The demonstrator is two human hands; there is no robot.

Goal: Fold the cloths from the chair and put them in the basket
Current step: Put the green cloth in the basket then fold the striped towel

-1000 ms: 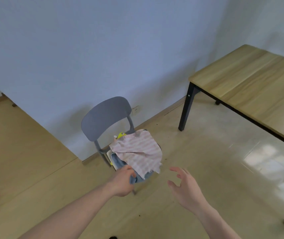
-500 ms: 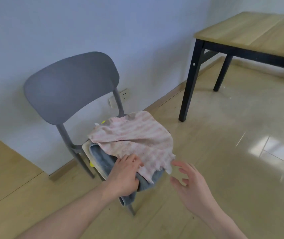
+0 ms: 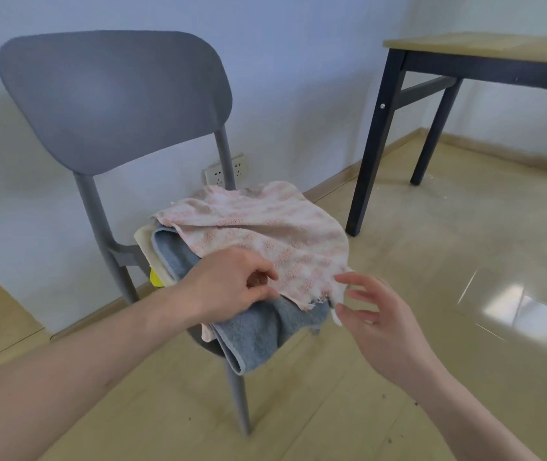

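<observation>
Pink cloth (image 3: 265, 234) atop chair (image 3: 112, 98) pile; L hand (image 3: 229, 284) pinches its near edge, R hand (image 3: 378, 324) spread loose just beside corner.

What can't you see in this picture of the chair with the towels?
Head view only:
- The basket: not in the frame.
- Chair seat: almost all covered by the pile.
- Yellow cloth: only a corner peeks from under the cream cloth.
- Left hand: its fingertips curl out of sight at the pink towel, so its grip is unclear.

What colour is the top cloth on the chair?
Pale pink and white stripes on the top cloth, seen in the head view.
</observation>
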